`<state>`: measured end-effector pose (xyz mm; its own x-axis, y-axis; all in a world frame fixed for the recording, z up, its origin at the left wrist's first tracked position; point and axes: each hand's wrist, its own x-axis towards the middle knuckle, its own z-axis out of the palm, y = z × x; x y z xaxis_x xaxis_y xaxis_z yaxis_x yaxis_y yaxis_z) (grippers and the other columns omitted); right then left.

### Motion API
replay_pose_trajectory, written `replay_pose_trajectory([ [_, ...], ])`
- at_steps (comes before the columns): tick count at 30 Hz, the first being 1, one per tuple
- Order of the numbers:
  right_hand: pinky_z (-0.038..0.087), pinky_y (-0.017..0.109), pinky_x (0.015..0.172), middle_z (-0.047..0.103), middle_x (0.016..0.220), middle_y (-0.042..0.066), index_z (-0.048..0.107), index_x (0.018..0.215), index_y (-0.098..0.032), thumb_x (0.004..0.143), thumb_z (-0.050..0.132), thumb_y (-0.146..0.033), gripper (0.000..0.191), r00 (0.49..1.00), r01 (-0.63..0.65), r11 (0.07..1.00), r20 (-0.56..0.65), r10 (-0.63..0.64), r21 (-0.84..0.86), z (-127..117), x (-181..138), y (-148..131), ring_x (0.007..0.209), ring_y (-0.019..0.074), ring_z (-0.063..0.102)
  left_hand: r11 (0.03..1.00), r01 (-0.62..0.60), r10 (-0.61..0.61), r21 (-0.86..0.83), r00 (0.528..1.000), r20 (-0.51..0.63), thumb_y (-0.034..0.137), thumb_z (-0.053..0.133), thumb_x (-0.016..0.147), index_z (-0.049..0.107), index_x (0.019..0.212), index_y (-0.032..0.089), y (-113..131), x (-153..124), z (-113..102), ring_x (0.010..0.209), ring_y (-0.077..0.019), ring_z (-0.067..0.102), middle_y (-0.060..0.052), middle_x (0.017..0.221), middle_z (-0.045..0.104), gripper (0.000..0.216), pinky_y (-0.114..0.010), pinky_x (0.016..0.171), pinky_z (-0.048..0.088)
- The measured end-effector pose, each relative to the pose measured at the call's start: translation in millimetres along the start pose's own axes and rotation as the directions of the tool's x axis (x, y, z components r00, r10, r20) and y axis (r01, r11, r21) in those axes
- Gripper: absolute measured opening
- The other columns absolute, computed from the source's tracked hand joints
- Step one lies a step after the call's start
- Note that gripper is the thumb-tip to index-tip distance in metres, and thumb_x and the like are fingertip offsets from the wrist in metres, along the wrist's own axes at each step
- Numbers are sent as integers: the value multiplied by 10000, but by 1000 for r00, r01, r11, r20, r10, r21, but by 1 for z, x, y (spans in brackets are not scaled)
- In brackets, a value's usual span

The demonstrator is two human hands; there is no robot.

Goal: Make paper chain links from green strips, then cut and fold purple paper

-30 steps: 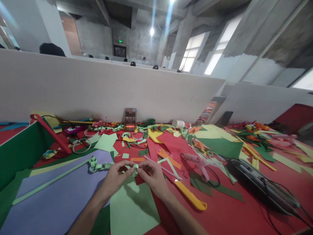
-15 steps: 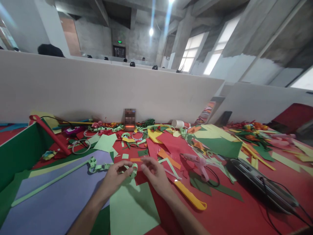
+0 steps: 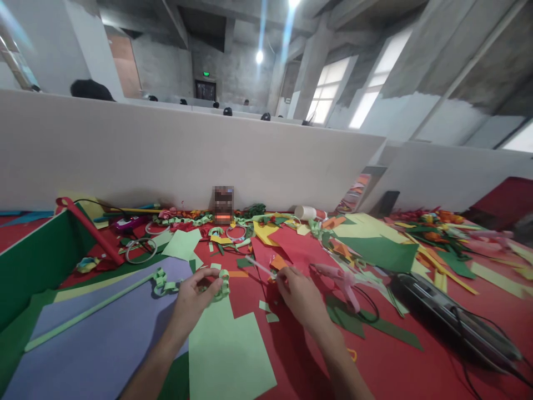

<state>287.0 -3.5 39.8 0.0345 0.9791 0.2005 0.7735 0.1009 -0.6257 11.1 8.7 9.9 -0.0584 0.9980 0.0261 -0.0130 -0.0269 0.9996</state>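
Observation:
My left hand (image 3: 200,294) is closed in a pinch on a curled light green paper chain (image 3: 224,283), above a light green sheet (image 3: 229,355). More of the chain's curls (image 3: 164,284) lie to its left, joined to a long light green paper strip (image 3: 91,310) over a purple sheet (image 3: 104,344). My right hand (image 3: 297,291) is over the red tabletop with its fingers together at the end of a thin pale strip (image 3: 259,266); the exact grip is partly hidden. An orange paper scrap (image 3: 278,261) is just beyond it. Under my right forearm, only the cutter's yellow end (image 3: 352,354) shows.
A pink glue gun (image 3: 343,280) with a black cord lies right of my right hand. Farther right is a long black corded device (image 3: 453,322). Paper scraps and a white roll (image 3: 306,213) lie along the white partition (image 3: 187,150). A green box wall (image 3: 45,244) stands left.
My right hand has moved right, away from the curled chain, to the thin pale strip. Its forearm now covers most of the yellow cutter. My left hand still holds the chain.

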Motion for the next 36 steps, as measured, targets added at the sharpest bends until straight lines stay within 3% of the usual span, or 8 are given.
replay_pose_trajectory([
  [2,382,320,655,633,805,33,568,951,-244,1007,458,-377,181,1000,10,994,1,-10,105,4,-2,-13,679,202,572,1000,-13,12,-7,1000,-17,572,838,693,761,919,172,4,-1,1,674,-137,620,-54,903,731,465,-228,584,507],
  [5,392,288,557,556,689,-29,549,1021,-251,1057,379,-489,295,993,44,957,94,-74,287,13,-11,-35,559,163,507,999,-27,26,-22,999,-37,564,844,678,754,924,177,9,-1,2,671,-153,643,-34,793,726,468,-243,613,535],
  [9,364,261,528,497,657,-51,629,1104,-240,1045,456,-512,327,963,64,903,212,-168,425,29,-24,-56,577,144,468,998,-40,38,-40,998,-52,560,847,664,745,910,182,13,-2,3,697,-178,686,-43,791,746,462,-267,651,569],
  [13,335,269,553,520,682,-40,657,1176,-228,1031,511,-501,341,960,37,856,219,-173,515,36,-28,-59,614,146,460,998,-55,53,-44,997,-58,549,840,672,741,889,188,13,-2,3,726,-192,708,-46,810,755,432,-277,670,580],
  [36,337,270,578,541,687,-37,707,1170,-237,960,629,-485,334,975,30,821,164,-149,570,44,-28,-56,624,147,463,995,-97,95,-12,991,-96,483,818,676,737,855,192,11,0,3,753,-193,705,-49,822,755,351,-272,688,584],
])
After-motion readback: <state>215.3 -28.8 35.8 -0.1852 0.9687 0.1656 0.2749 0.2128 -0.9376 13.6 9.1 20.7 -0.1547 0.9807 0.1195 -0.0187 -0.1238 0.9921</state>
